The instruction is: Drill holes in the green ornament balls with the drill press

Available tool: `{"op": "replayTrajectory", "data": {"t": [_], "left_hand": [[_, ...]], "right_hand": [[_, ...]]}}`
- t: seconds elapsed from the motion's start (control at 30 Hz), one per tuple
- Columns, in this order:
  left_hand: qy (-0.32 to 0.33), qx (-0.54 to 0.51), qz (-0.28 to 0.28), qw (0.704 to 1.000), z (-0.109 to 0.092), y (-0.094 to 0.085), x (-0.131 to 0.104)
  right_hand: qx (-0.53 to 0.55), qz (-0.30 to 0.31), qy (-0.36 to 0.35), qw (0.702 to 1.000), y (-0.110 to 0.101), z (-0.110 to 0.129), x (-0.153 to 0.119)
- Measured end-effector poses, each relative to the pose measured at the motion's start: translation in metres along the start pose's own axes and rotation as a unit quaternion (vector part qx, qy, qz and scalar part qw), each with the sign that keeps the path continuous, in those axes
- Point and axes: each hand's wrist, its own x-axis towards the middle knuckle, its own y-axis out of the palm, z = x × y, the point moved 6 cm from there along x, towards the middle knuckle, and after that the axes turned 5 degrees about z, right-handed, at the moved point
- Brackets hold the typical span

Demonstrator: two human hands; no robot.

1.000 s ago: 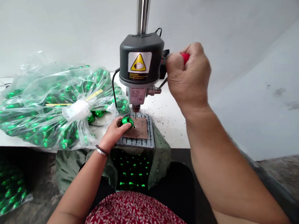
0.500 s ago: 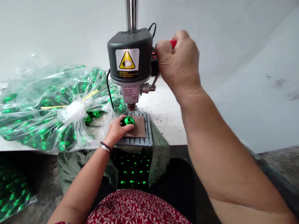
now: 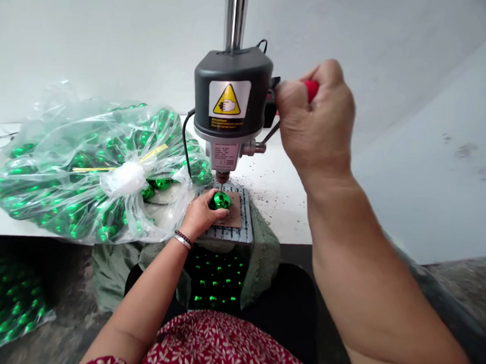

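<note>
A shiny green ball [image 3: 222, 201] rests on a brown board [image 3: 235, 214] on the metal base of a dark grey drill press [image 3: 232, 93]. My left hand [image 3: 202, 215] grips the ball from the left, thumb in front and fingers behind. Directly above the ball is the thin drill bit [image 3: 222, 187], its tip at or very near the ball's top. My right hand [image 3: 316, 120] is closed around the red-knobbed lever [image 3: 310, 89] at the right of the drill head.
A large clear plastic bag [image 3: 123, 180] of green balls lies on the white table [image 3: 282, 206] at the left. Dark shavings are scattered right of the base. Below are green cloth [image 3: 265, 260], more green balls, and another bag [image 3: 9, 305] at lower left.
The view has shifted, so the drill press appears farther right. The lever and my right hand have come slightly lower, and the bit now reaches the ball. My left hand still holds the ball.
</note>
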Motion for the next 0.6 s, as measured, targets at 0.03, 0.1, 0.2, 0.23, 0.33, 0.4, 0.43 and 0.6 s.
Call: {"op": "replayTrajectory", "data": {"t": [0.03, 0.1, 0.2, 0.23, 0.33, 0.4, 0.43, 0.6], "left_hand": [[0.000, 0.001, 0.000, 1.000, 0.000, 0.000, 0.000], [0.007, 0.003, -0.002, 1.000, -0.001, 0.001, -0.001], [0.013, 0.005, -0.008, 1.000, -0.002, 0.001, -0.001], [0.012, 0.007, -0.009, 1.000, -0.002, 0.001, -0.001], [0.007, 0.017, -0.007, 1.000, -0.002, 0.001, -0.002], [0.003, 0.022, -0.005, 1.000, -0.002, 0.001, -0.002], [0.000, 0.022, -0.007, 1.000, -0.002, 0.001, -0.002], [-0.003, 0.010, -0.010, 1.000, 0.001, 0.002, -0.001]], "right_hand": [[0.009, -0.008, -0.013, 1.000, -0.001, -0.001, -0.006], [0.013, -0.026, -0.047, 0.998, -0.004, -0.004, -0.019], [0.008, -0.055, -0.103, 0.993, -0.008, -0.011, -0.039], [0.007, -0.061, -0.119, 0.991, -0.008, -0.013, -0.045], [-0.010, -0.079, -0.150, 0.985, -0.007, -0.021, -0.061], [-0.028, -0.093, -0.160, 0.982, -0.007, -0.025, -0.070], [-0.035, -0.101, -0.163, 0.981, -0.006, -0.027, -0.074], [-0.052, -0.129, -0.166, 0.976, -0.003, -0.035, -0.086]]}}
